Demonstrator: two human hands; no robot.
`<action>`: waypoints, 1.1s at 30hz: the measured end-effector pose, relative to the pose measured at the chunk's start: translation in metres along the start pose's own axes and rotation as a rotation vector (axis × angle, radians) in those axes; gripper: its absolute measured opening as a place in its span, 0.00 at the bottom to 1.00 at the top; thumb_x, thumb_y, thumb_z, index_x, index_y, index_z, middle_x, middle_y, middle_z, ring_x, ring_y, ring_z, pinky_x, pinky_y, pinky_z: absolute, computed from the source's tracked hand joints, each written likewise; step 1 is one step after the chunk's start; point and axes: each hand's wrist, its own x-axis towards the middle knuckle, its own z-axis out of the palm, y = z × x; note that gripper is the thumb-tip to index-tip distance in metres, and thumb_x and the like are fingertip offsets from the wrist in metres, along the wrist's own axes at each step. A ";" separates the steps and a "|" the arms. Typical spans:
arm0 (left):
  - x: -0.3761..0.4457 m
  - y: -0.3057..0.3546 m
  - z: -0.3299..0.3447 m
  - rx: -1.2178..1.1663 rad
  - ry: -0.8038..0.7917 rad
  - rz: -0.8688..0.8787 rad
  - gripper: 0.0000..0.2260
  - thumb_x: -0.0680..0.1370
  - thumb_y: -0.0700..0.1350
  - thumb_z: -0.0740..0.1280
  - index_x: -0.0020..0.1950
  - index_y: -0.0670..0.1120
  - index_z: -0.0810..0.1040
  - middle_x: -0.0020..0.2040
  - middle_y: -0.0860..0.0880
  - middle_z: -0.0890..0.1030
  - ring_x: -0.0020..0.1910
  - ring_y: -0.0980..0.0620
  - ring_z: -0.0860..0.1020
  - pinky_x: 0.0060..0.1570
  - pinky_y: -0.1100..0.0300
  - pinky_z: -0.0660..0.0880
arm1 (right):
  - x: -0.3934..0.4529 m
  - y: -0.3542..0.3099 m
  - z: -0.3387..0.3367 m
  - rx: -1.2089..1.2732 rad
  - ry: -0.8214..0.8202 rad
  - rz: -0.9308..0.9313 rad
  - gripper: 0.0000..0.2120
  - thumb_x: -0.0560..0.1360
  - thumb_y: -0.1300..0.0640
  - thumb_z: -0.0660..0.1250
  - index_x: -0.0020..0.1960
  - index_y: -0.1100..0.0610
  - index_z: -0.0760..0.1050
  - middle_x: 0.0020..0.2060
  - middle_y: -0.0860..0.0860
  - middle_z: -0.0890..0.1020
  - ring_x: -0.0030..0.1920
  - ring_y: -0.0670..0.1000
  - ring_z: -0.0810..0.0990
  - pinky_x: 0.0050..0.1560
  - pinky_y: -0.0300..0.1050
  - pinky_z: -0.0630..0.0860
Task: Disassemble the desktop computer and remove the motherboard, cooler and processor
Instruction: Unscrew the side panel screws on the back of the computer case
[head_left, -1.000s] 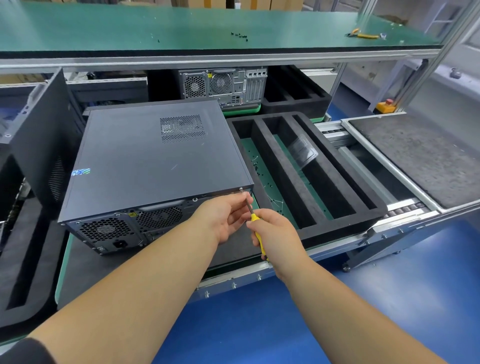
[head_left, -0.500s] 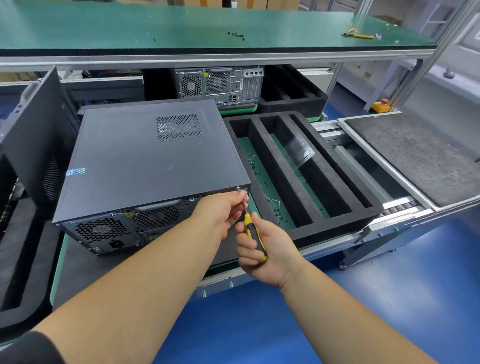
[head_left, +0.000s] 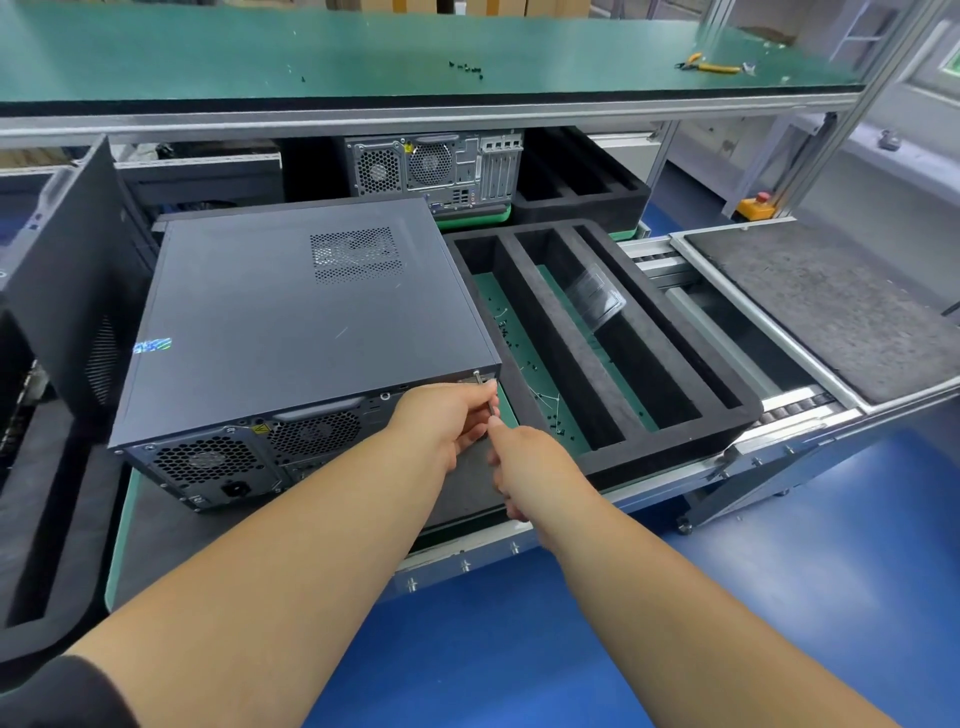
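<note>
A dark grey desktop computer (head_left: 291, 322) lies on its side on the padded bench, its rear panel with fan grilles facing me. A silver screw (head_left: 476, 373) sticks out at the rear top right corner. My left hand (head_left: 447, 415) sits at that corner, fingers curled round the metal shaft of a screwdriver (head_left: 492, 402). My right hand (head_left: 524, 462) grips the screwdriver's handle, which is hidden inside the fist. The tip points up toward the screw.
A black foam tray (head_left: 649, 374) with long slots lies right of the computer, small screws on its green floor. Another computer (head_left: 441, 166) stands behind. A detached black panel (head_left: 67, 280) leans at left. Pliers (head_left: 709, 65) lie on the green upper shelf.
My right hand has rolled over the yellow handle, which no longer shows. Both hands stay at the rear corner screw; the view shifted slightly.
</note>
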 end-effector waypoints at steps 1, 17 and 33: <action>0.001 0.001 0.000 0.002 0.010 -0.003 0.05 0.77 0.41 0.70 0.42 0.42 0.81 0.29 0.50 0.80 0.33 0.55 0.77 0.40 0.64 0.76 | -0.001 0.000 -0.002 0.193 -0.054 0.097 0.21 0.82 0.43 0.55 0.42 0.56 0.74 0.32 0.52 0.73 0.30 0.50 0.69 0.33 0.45 0.70; 0.008 -0.002 -0.002 -0.026 -0.015 -0.002 0.08 0.81 0.40 0.64 0.45 0.43 0.82 0.31 0.52 0.83 0.35 0.56 0.80 0.41 0.62 0.78 | -0.007 0.013 -0.005 0.718 -0.184 0.165 0.19 0.79 0.44 0.65 0.48 0.60 0.81 0.32 0.53 0.80 0.27 0.48 0.74 0.27 0.39 0.73; 0.005 -0.003 -0.006 0.117 -0.002 -0.032 0.07 0.75 0.46 0.73 0.45 0.43 0.82 0.29 0.51 0.82 0.36 0.52 0.80 0.41 0.59 0.80 | -0.004 0.014 0.001 0.638 -0.106 0.100 0.13 0.75 0.51 0.72 0.53 0.59 0.80 0.35 0.53 0.83 0.32 0.48 0.80 0.34 0.42 0.77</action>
